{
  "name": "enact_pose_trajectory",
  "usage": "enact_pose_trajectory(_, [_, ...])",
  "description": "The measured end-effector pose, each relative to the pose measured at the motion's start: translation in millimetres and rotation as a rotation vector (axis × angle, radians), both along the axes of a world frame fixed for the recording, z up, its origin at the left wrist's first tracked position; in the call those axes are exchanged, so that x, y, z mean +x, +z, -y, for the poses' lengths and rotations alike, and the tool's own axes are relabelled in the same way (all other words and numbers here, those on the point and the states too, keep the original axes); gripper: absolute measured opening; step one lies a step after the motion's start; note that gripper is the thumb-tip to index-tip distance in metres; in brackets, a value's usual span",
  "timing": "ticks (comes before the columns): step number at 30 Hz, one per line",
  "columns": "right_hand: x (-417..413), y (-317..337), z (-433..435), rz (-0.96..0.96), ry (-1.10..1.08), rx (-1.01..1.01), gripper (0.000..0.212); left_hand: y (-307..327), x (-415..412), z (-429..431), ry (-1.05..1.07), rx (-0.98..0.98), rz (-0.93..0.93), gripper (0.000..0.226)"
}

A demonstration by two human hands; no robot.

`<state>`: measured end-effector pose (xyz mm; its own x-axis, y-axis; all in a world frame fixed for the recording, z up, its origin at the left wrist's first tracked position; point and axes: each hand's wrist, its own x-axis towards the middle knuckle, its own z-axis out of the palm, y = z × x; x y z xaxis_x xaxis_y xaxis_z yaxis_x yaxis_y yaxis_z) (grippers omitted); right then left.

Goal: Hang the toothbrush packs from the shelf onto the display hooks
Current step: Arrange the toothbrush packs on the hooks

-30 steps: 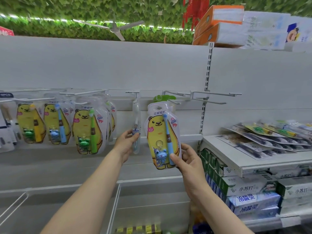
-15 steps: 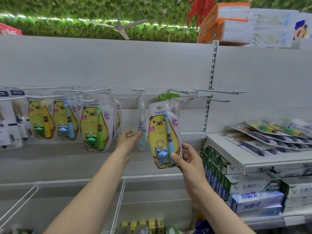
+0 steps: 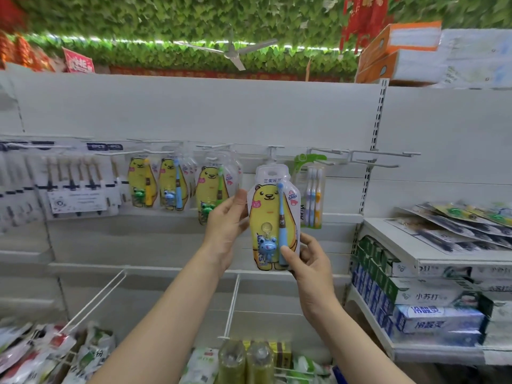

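Observation:
A yellow bear toothbrush pack point(image 3: 273, 217) with a blue brush and blue frog charm is upright at the centre, its top hole just below a white display hook point(image 3: 275, 151). My right hand point(image 3: 307, 261) grips its lower right corner. My left hand point(image 3: 228, 225) holds its left edge, thumb on the front. Similar bear packs point(image 3: 213, 187) hang on hooks to the left. More toothbrush packs point(image 3: 454, 225) lie flat on the white shelf point(image 3: 410, 250) at the right.
A green three-brush pack point(image 3: 313, 195) hangs right of the held pack. Bare hooks point(image 3: 385, 156) stick out further right. Toothpaste boxes point(image 3: 415, 303) fill the lower right shelf. White wire dividers point(image 3: 232, 303) and bottles and bags lie in the bin below.
My left hand let go of the thin hanging pack and took the bear pack's left edge. The bear pack now covers the centre hook. The view shifted, showing more packs at left.

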<state>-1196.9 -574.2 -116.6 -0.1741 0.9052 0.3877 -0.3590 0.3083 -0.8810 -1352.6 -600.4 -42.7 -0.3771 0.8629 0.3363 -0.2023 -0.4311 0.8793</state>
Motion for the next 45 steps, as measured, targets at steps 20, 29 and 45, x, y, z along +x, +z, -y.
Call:
enact_pose_trajectory(20, [-152.9,5.5,53.6,0.105,0.189,0.040,0.010,6.7,-149.9,89.8,0.367,-0.097,0.004,0.009])
enact_pose_trajectory(29, [-227.1,23.5,4.3,0.074,0.156,0.088,0.012,29.4,-221.8,42.6,0.365,-0.075,-0.024,0.008])
enact_pose_trajectory(45, [-276.0,20.5,-50.8,0.057,0.100,0.052,0.009,26.6,-277.4,-29.3,0.339,-0.098,-0.070,0.013])
